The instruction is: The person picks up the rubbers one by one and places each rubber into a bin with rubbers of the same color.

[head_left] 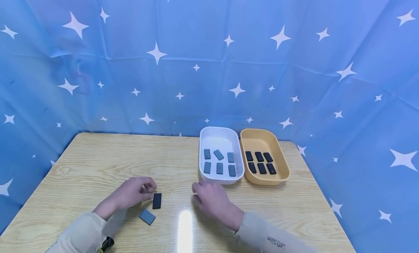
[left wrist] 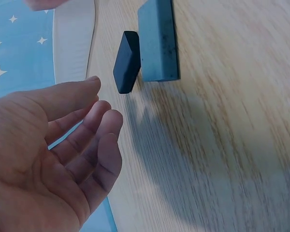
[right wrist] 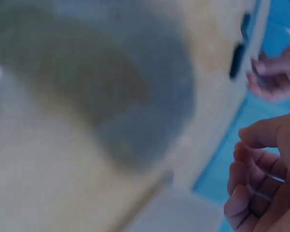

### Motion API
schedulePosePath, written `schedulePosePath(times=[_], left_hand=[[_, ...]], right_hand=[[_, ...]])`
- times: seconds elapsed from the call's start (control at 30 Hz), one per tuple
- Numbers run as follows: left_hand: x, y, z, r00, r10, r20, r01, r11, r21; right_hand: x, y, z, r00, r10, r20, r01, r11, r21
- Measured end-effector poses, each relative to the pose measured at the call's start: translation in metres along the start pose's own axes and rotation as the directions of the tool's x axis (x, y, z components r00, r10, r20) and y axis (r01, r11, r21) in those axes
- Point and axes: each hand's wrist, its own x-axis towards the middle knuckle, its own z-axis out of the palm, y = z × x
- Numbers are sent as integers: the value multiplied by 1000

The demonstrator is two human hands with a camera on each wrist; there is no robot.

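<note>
My left hand (head_left: 132,192) hovers beside a small black rectangular block (head_left: 157,201) on the table, its fingers loosely bent and nothing between them. Just nearer to me lies a blue-grey rectangular block (head_left: 147,217), turned at an angle. In the left wrist view the black block (left wrist: 127,63) and the blue-grey block (left wrist: 158,43) appear beyond the fingertips. My right hand (head_left: 212,202) is over the table in front of the white tray (head_left: 219,134). Its fingers are relaxed and empty, as the right wrist view also shows of the hand (right wrist: 266,179).
Several blue-grey blocks (head_left: 219,168) lie in two rows in the white tray. To its right, a yellow-orange tray (head_left: 258,134) holds several black blocks (head_left: 261,168). Behind the wooden table (head_left: 131,154) hangs a blue curtain (head_left: 196,82) with white stars.
</note>
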Motion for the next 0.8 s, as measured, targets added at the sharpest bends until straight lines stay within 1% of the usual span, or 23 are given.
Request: schedulePosePath(times=[0.07,0.2,0.33,0.43,0.53,0.8], left_hand=[[0,0,0,1000,-4,-4,4,1000,-1],[-1,-1,0,1000,-14,-8,14,1000,-7],[-2,-3,-1,1000,-24,-15,24,1000,-11],[-2,-5,-2,999,-24,-24,24,1000,-10],[-3,-7,-3,999,-22,-26,21,1000,-14],[-3,-11,-7,997,-65,-39,66,998,1]], right_hand=[[0,-9,10,1000,-20,10,19,1000,16],[6,-23,24,998,-31,62,28,998,55],[15,-34,32,997,-47,58,44,997,59],[23,-40,36,999,-39,36,36,997,71],[30,-46,39,999,-29,43,25,996,90],[44,-60,39,989,-7,149,-7,996,93]])
